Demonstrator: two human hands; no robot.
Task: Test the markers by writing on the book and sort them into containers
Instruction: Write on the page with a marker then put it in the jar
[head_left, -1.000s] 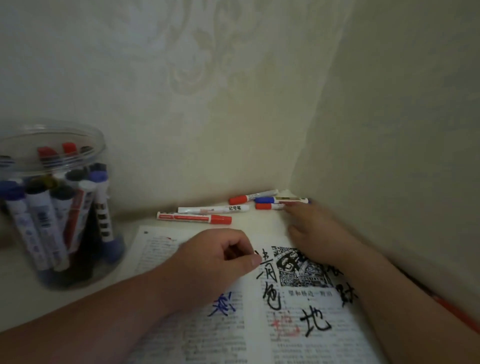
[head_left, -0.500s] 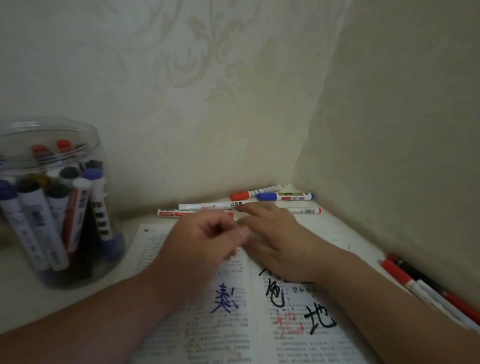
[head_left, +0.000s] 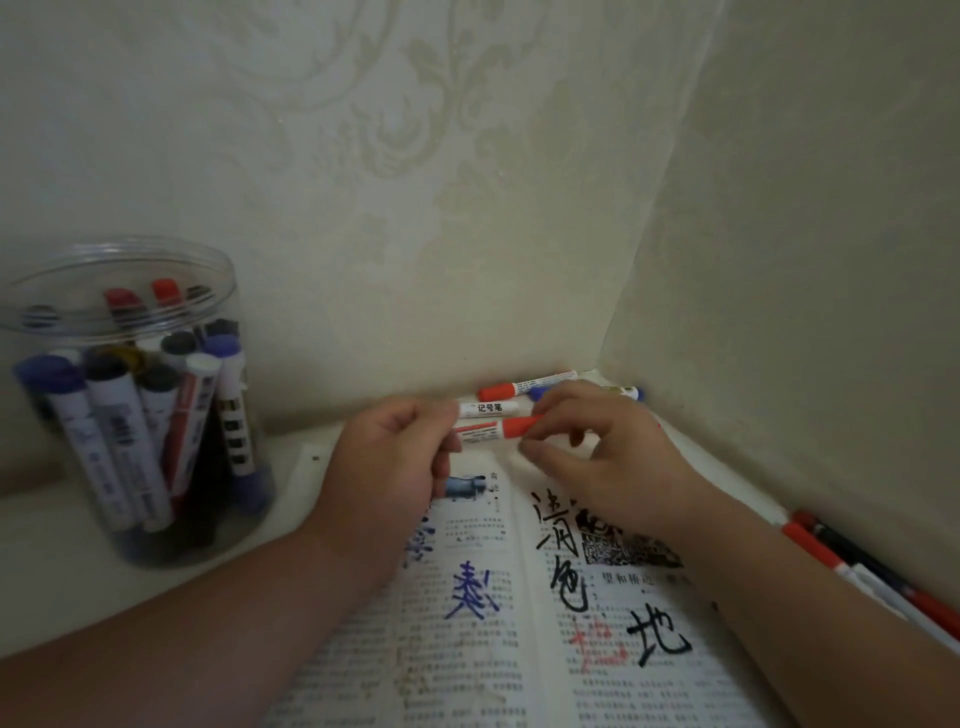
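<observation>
The head camera is the only view I have. In it the red-capped marker (head_left: 493, 430) is held level over the far edge of the open book (head_left: 493, 649), close to the corner where the two walls meet. The left hand (head_left: 384, 462) has its fingers curled round the white barrel; the right hand (head_left: 597, 447) pinches the red cap (head_left: 522, 426) between thumb and fingertips, its other fingers loosely bent. I judge this to be the uncapping step, before a test stroke on the page.

The marker looks like light, rigid plastic; the barrel is smooth and round, so I expect it to slip in a loose hold and to roll if set down. I would hold it at mid-barrel over the label and pull the cap straight off along the axis; a press-fit cap may let go suddenly, and the wet tip could smear the fingers.

The pages already carry large handwritten characters in black, blue and red. A white marker (head_left: 485, 408) lies just behind the held one; another red-capped pen (head_left: 524, 387) and a blue pen (head_left: 631, 392) lie at the foot of the wall, the blue one partly hidden by the right hand. A clear jar (head_left: 130, 415) stands upright at the left, well apart from the hands and packed with thicker markers; more pens (head_left: 857, 566) lie along the right wall.
</observation>
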